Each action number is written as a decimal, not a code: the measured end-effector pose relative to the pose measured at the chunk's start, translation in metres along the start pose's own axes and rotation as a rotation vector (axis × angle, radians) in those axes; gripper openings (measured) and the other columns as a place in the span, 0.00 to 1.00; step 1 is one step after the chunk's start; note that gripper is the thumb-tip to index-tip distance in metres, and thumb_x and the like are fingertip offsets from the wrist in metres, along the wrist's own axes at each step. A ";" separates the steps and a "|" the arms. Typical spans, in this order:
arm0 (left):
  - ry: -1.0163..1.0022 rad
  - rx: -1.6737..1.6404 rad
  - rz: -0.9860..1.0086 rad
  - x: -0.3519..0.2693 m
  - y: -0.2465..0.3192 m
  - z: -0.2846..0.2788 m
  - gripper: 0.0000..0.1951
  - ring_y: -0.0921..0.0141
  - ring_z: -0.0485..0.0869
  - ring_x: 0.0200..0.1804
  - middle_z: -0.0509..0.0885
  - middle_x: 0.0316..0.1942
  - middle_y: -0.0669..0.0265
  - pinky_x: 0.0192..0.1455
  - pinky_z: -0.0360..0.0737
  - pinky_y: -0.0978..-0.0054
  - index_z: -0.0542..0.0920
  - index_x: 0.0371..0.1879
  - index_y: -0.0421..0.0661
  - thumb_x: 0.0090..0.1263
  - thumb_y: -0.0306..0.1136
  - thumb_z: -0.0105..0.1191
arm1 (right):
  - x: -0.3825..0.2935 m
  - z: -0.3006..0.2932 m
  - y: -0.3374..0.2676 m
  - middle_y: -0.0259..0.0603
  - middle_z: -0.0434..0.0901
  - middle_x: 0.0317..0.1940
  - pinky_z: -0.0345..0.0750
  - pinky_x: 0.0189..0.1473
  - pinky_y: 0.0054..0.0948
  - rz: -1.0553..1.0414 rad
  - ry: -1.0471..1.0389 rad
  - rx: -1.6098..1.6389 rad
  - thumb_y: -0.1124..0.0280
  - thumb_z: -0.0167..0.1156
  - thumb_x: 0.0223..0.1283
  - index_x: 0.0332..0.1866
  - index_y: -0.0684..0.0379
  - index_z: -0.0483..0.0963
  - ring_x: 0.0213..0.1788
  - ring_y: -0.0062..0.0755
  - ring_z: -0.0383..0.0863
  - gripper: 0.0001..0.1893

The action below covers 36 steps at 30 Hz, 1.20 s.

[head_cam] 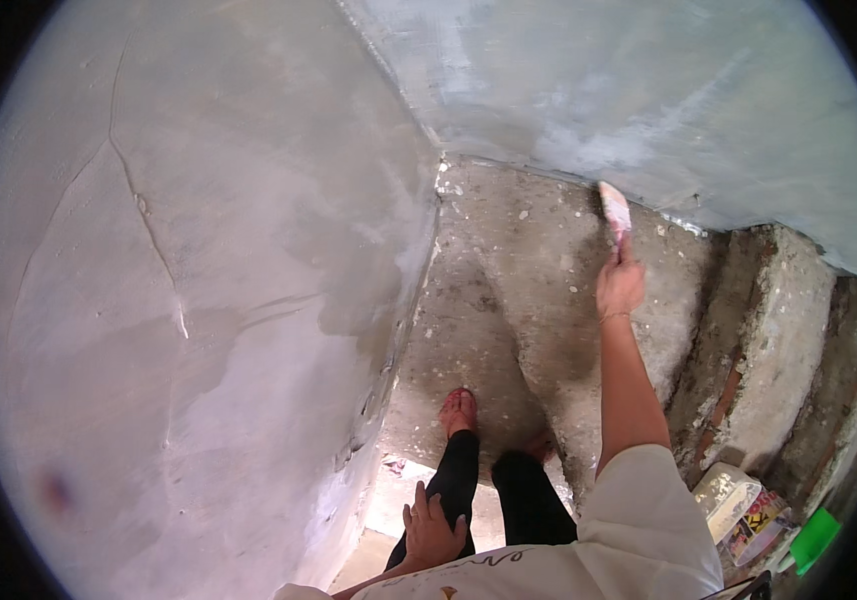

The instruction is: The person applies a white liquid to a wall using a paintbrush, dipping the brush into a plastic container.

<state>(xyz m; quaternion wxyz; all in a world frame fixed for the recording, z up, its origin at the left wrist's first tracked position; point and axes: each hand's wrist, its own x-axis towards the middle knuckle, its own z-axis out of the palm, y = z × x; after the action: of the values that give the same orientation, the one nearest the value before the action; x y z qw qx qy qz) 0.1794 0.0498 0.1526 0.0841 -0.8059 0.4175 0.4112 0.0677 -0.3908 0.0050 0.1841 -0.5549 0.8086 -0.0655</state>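
My right hand (pixel 621 286) is stretched forward and grips a paintbrush (pixel 615 208) by its handle. The brush's pale bristle end is at the bottom edge of the facing wall (pixel 623 90), where it meets the concrete floor (pixel 488 300). Whitish wet-looking streaks show on that wall. Over my left thigh lies my left hand (pixel 432 529), with its fingers apart and nothing in it.
A grey plastered wall (pixel 248 225) with a long crack rises on the left. Rough concrete steps (pixel 785 330) are on the right. A paint-smeared plastic container (pixel 757 525) and a green object (pixel 817 540) sit at lower right. My bare foot (pixel 458 409) is on the floor.
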 end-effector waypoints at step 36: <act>-0.007 0.011 0.023 0.006 0.004 -0.005 0.36 0.38 0.64 0.65 0.51 0.68 0.36 0.70 0.51 0.41 0.63 0.60 0.30 0.61 0.46 0.57 | 0.016 0.024 0.011 0.53 0.83 0.35 0.76 0.37 0.44 0.119 0.100 0.250 0.58 0.52 0.66 0.58 0.46 0.76 0.37 0.53 0.83 0.17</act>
<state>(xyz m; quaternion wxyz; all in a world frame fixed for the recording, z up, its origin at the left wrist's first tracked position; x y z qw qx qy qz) 0.1809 0.0411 0.1526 0.0854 -0.7992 0.4287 0.4127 0.0625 -0.3988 -0.0242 0.2151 -0.4746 0.8338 -0.1822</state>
